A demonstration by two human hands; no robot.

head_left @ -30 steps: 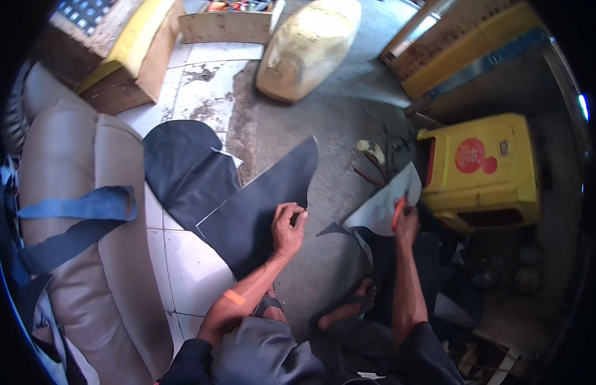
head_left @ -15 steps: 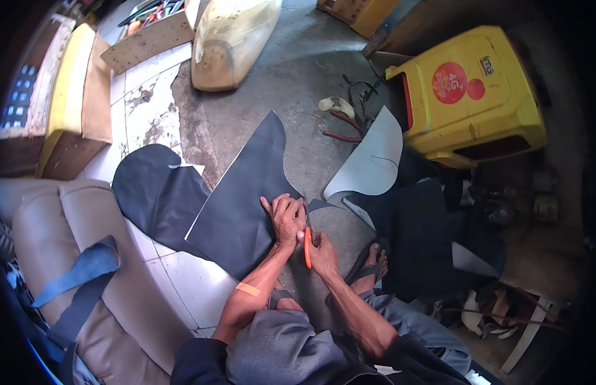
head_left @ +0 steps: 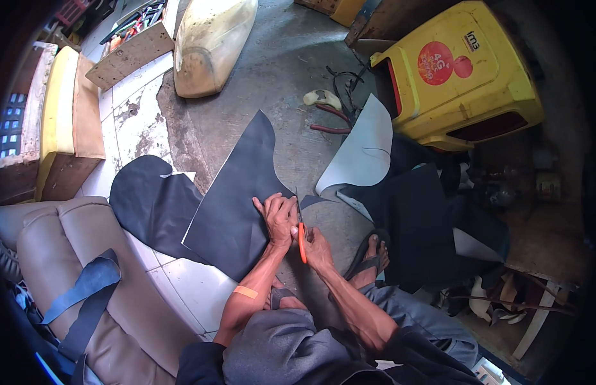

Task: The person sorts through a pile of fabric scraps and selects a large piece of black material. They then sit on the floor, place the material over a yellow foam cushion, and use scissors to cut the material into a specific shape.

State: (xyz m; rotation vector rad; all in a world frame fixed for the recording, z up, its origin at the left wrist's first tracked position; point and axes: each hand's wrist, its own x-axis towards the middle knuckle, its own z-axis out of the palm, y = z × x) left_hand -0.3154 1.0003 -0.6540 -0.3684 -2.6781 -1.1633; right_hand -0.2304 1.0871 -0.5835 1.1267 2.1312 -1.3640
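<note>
In the middle of the frame, a person sits low on the floor [head_left: 291,83] and cuts a big dark sheet [head_left: 237,192]. The left hand [head_left: 277,218] lies flat on the sheet with its fingers spread, pressing it down. It grips nothing. The right hand [head_left: 316,247] is closed around the orange handles of the scissors [head_left: 300,232]. The two hands touch, side by side.

The sheet lies flat on the floor, just left of the middle. It is long and thin at the top. Its long side runs from the lower left up toward the top of the frame, leaning a bit right. The scissors point up the frame, away from the person, at the sheet's right edge.

To cut well, the flat hand should stay close to the blades so the sheet does not slide or bunch up. The cuts should be slow and follow the edge line. The fingers must stay out of the blades' way.

Another dark piece [head_left: 150,199] lies to the left, partly under the sheet. A tan car seat [head_left: 67,256] fills the lower left. A yellow box [head_left: 465,77] sits in the upper right.
</note>
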